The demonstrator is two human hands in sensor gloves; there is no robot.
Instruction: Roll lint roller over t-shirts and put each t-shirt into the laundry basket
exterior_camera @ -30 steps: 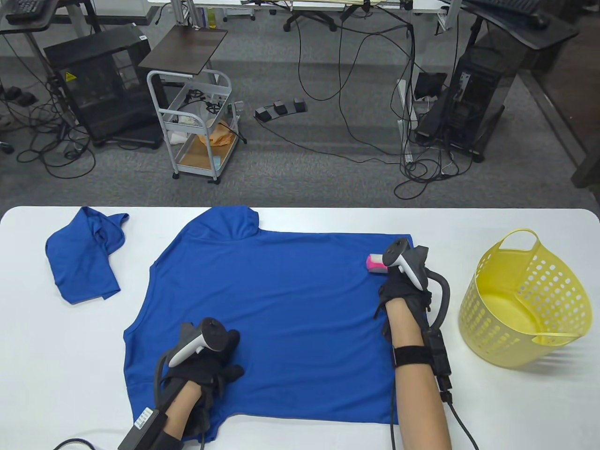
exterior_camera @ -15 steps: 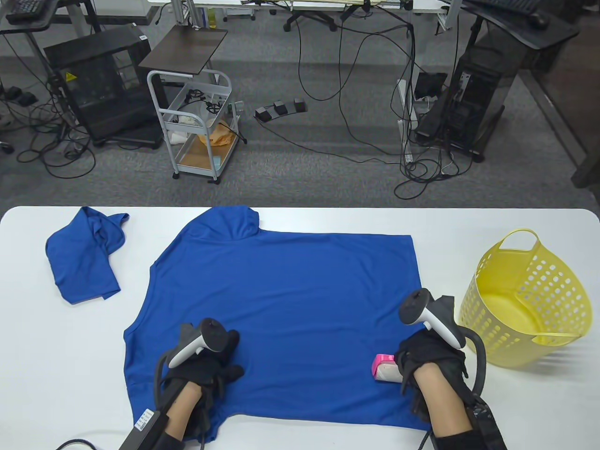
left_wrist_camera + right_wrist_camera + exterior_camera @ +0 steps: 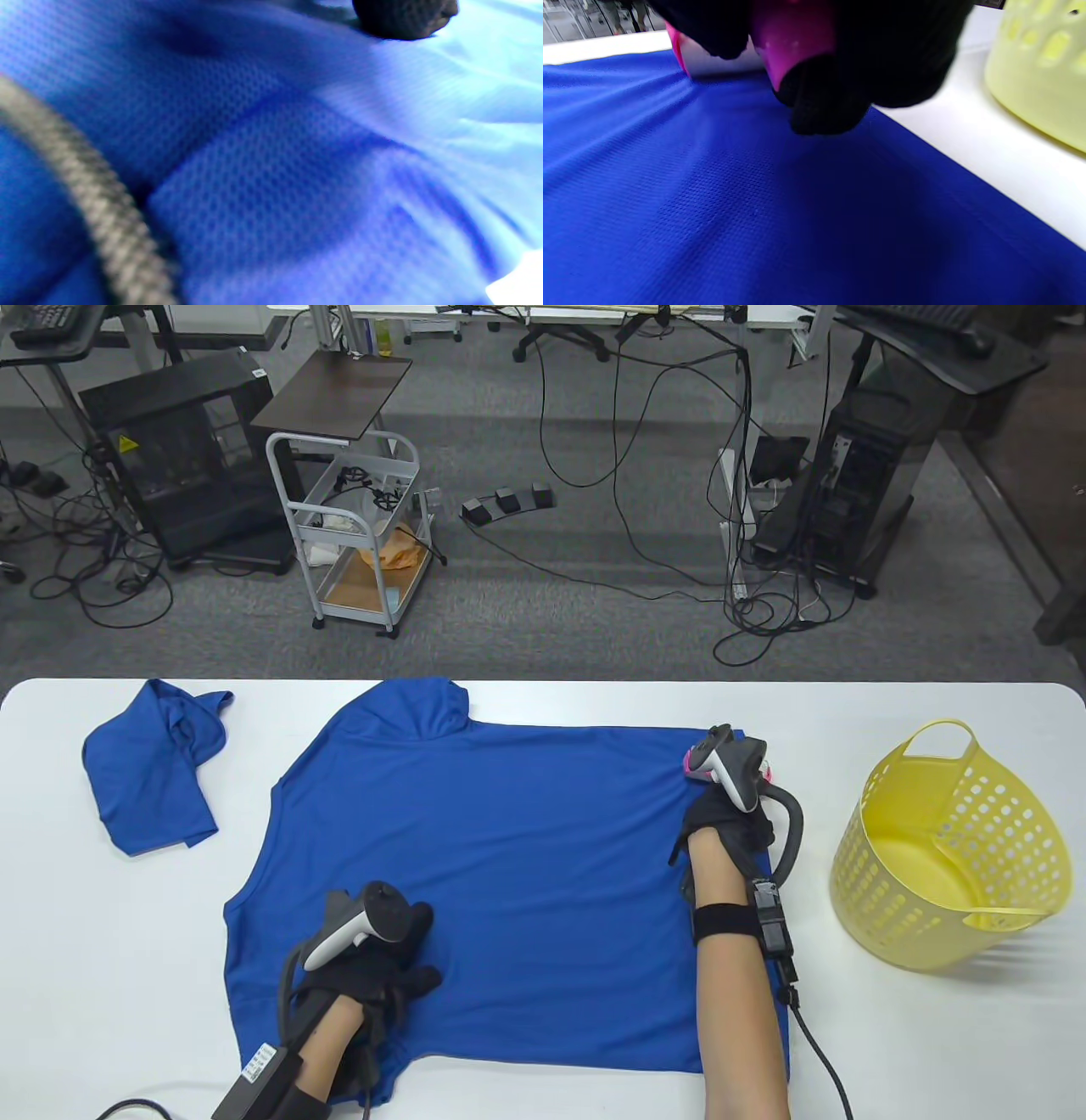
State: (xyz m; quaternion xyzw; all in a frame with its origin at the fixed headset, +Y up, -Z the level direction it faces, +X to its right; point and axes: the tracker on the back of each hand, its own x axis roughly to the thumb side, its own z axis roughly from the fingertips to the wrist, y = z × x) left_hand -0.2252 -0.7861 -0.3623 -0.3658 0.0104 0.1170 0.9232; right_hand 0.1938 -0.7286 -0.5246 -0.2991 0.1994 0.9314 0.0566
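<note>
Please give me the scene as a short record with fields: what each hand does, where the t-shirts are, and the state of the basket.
right hand: right hand grips the pink lint roller at the far right corner of the spread t-shirt
left hand: left hand rests on the spread blue t-shirt near its front left part
second shirt: crumpled blue t-shirt lies at the table's far left, apart from the spread one
basket: yellow laundry basket stands on the white table at the right, no shirt in it
task state: rolling under way
</note>
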